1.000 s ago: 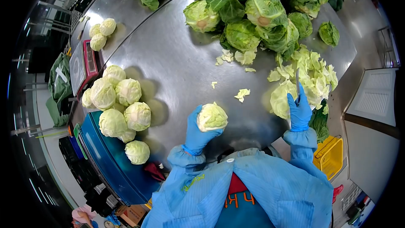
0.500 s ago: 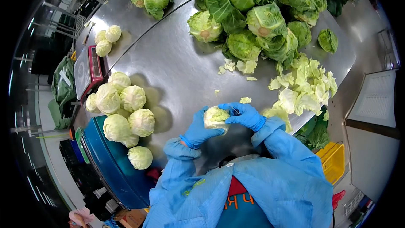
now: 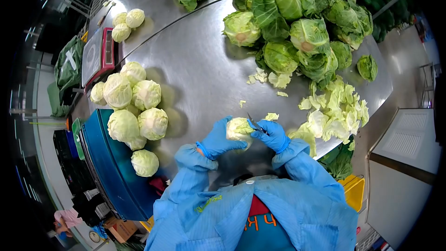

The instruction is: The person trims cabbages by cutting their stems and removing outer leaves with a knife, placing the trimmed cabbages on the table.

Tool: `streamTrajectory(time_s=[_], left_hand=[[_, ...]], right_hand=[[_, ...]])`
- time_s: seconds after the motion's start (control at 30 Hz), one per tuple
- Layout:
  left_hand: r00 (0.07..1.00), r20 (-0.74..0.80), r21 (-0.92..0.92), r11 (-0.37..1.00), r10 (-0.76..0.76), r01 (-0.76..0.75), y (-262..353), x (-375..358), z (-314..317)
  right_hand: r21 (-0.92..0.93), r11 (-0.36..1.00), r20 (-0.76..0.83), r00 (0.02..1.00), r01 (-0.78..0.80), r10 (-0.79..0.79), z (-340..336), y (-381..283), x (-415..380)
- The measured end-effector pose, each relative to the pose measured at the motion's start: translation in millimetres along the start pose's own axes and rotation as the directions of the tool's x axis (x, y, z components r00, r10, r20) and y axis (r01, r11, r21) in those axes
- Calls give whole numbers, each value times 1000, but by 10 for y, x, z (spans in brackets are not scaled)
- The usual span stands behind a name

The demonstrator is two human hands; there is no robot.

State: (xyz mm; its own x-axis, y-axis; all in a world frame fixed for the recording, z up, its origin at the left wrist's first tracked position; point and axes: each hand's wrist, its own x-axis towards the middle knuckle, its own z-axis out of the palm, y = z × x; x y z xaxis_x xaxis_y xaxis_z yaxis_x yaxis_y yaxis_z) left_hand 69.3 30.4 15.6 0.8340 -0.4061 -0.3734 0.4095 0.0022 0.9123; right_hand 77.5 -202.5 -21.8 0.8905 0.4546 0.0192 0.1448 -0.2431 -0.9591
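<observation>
A small pale cabbage (image 3: 239, 129) is held near the table's front edge. My left hand (image 3: 218, 138), in a blue glove, wraps round its left side and underside. In my right hand (image 3: 273, 135), also gloved, is a small dark knife (image 3: 254, 122), its blade pointing up and left beside the cabbage. The right fingertips are close to the cabbage's right side; whether they touch it I cannot tell. Small leaf scraps (image 3: 271, 116) lie just beyond. On the left sits a group of trimmed pale cabbages (image 3: 123, 126).
Green untrimmed cabbages (image 3: 280, 57) are piled at the back right of the metal table (image 3: 200, 60). Loose peeled leaves (image 3: 332, 116) lie at the right. A red scale (image 3: 108, 51) and a blue bin (image 3: 107, 158) stand left, a yellow crate (image 3: 354, 190) lower right. Part of a person shows lower left.
The view has shifted, so the table's contents appear displaced. My right hand has drawn back slightly from the cabbage, and the knife blade now shows clearly. My left hand keeps its hold.
</observation>
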Motion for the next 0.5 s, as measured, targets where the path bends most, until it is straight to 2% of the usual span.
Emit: streamTrajectory(time_s=[0.1, 0.2, 0.3, 0.4, 0.5], left_hand=[[999, -30, 13, 1000, 14, -14, 130, -20, 33], [999, -17, 22, 999, 48, -47, -41, 31, -16], [999, 29, 78, 997, 18, -20, -10, 35, -39], [1000, 20, 34, 999, -5, 4, 13, 41, -46], [999, 24, 140, 989, 32, -35, 62, 36, -59]], right_hand=[[60, 998, -12, 1000, -10, 11, 28, 107, -19], [223, 972, 8, 997, -81, 81, 41, 192, -22], [308, 948, 7, 997, -76, 77, 31, 213, -5], [284, 951, -11, 991, -125, 133, 49, 261, -22], [258, 958, -20, 990, -129, 139, 60, 100, -31]])
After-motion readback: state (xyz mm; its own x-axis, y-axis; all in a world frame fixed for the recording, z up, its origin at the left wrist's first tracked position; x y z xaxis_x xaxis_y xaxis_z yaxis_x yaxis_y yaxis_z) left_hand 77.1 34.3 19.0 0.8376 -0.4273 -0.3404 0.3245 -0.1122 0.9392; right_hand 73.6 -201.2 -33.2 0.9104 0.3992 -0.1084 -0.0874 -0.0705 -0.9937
